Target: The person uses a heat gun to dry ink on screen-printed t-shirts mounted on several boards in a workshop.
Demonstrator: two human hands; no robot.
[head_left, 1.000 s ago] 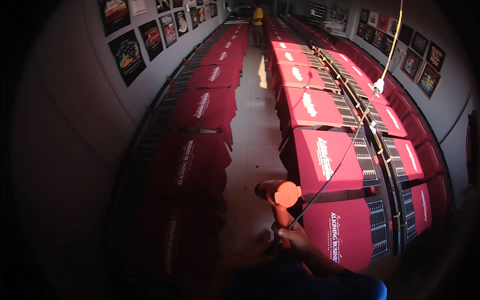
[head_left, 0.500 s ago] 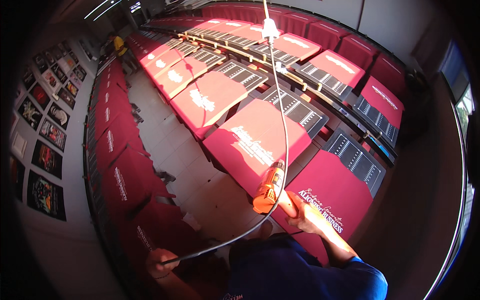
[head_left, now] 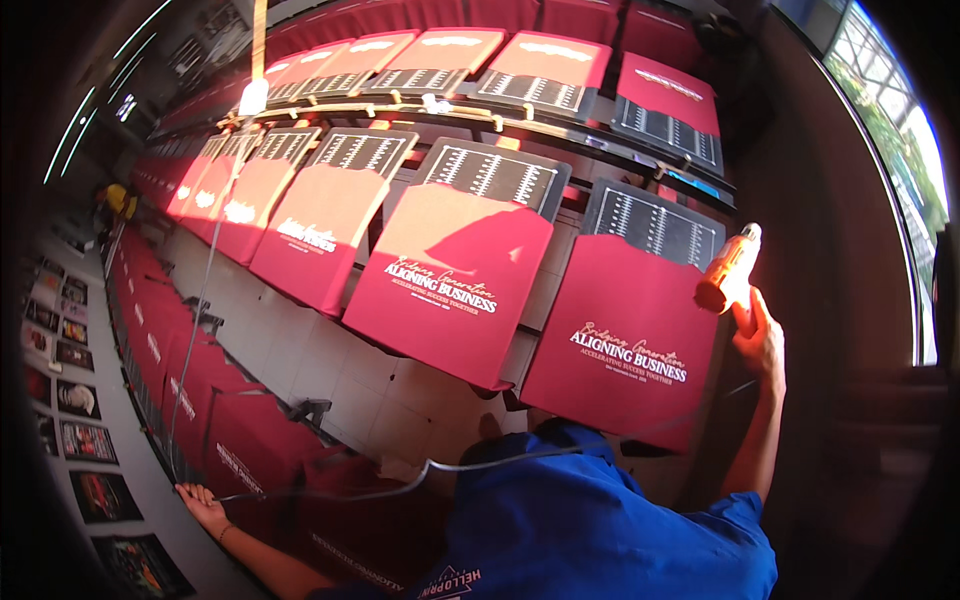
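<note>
My right hand (head_left: 762, 338) is raised at the right and grips an orange power tool (head_left: 727, 268) with a pale tip, held beside a red seat cover (head_left: 620, 340) with white lettering. My left hand (head_left: 200, 500) reaches far down to the lower left and holds a grey cable (head_left: 400, 478). That cable runs across my blue shirt (head_left: 590, 520) toward the tool; another stretch rises along the left seats to the ceiling. Several more red-covered seats (head_left: 455, 275) with black slotted backs stand in rows ahead.
A tiled aisle floor (head_left: 330, 360) runs between the seat rows. Framed posters (head_left: 75, 400) line the wall at far left. A person in yellow (head_left: 120, 200) stands far down the aisle. Bright windows (head_left: 890, 130) curve along the right edge.
The view has swung further right over the seat rows. My right hand has lifted the orange tool up and to the right; my left hand stays low on the cable.
</note>
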